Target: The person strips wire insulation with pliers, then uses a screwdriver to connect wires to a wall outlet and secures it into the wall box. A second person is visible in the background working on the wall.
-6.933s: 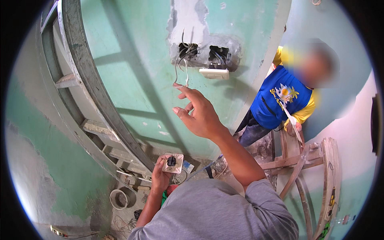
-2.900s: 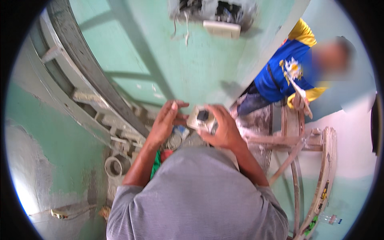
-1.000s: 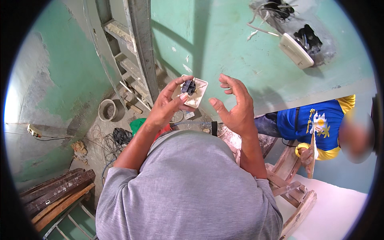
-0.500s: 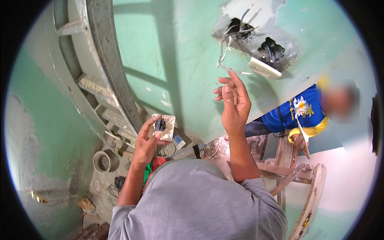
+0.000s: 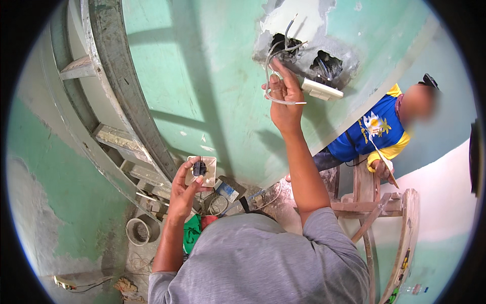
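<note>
Standing at left: metal ladder [image 5: 109, 55]. Next, left hand [image 5: 181, 195], its thumb and fingers clamping a white plate [image 5: 209, 179] bearing a black module [image 5: 200, 168], low before the wall. Next, grey wire [image 5: 267, 76], looping from the left wall opening [image 5: 278, 40] beside the right hand [image 5: 286, 101]; that hand is pointing its index finger upward, other fingers lying bent; whether any is pinching the wire cannot be told. Step in hand, by judgement: positioning wire ends; the next move is calling for a sure pinch and a steady plate. Further right: cream faceplate [image 5: 322, 89], hanging beneath the right wall opening [image 5: 331, 63]. Far right: co-worker [image 5: 372, 131] gripping a thin flat tool [image 5: 383, 158].
</note>
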`<state>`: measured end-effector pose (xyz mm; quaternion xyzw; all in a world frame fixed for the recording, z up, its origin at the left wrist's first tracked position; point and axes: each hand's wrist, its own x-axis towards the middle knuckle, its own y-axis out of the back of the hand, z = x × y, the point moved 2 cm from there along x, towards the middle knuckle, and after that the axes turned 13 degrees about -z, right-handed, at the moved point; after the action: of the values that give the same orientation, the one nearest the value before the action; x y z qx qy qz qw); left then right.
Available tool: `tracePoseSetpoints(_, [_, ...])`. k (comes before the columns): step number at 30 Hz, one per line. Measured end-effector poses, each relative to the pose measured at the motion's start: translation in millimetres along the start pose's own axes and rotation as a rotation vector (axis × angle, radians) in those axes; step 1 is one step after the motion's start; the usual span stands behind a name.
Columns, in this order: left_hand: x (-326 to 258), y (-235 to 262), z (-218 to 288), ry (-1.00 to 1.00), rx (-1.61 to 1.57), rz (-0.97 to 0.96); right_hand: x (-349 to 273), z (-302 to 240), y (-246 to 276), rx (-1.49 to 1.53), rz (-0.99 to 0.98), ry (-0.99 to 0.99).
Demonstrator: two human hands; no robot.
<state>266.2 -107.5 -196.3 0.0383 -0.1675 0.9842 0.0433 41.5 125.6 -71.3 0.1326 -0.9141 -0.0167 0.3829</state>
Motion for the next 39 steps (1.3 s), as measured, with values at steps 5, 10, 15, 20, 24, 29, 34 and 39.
tracePoseSetpoints(5, [26.8, -14.9, 11.1, -0.073, 0.036, 0.018, 11.4, 10.8, -0.6, -0.047, -0.012, -0.006])
tracePoseSetpoints(10, [47.1, -38.0, 21.0, -0.099, 0.033, 0.034, 19.4, 18.8, 0.4, 0.037, -0.052, 0.06])
tracePoseSetpoints(15, [61.3, -56.7, 15.6, -0.119, 0.005, 0.071, 21.7, 12.0, 14.2, -0.088, -0.161, 0.119])
tracePoseSetpoints(20, [80.3, -85.5, 36.8, -0.195, 0.161, 0.148, 21.5, 23.1, 23.9, -0.1, -0.209, 0.195])
tracePoseSetpoints(24, [96.5, -102.2, 53.0, -0.261, 0.214, 0.131, 18.9, 22.3, 29.0, 0.045, -0.312, 0.137])
tracePoseSetpoints(29, [110.5, -111.6, 55.9, -0.341, 0.321, 0.161, 17.8, 25.7, 32.6, 0.231, -0.396, 0.177])
tracePoseSetpoints(34, [116.3, -109.9, 50.1, -0.355, 0.323, 0.194, 18.7, 18.8, 31.3, 0.252, -0.378, 0.186])
tracePoseSetpoints(39, [123.4, -102.0, 45.4, -0.394, 0.258, 0.179, 19.7, 19.7, 28.2, 0.278, -0.364, 0.186])
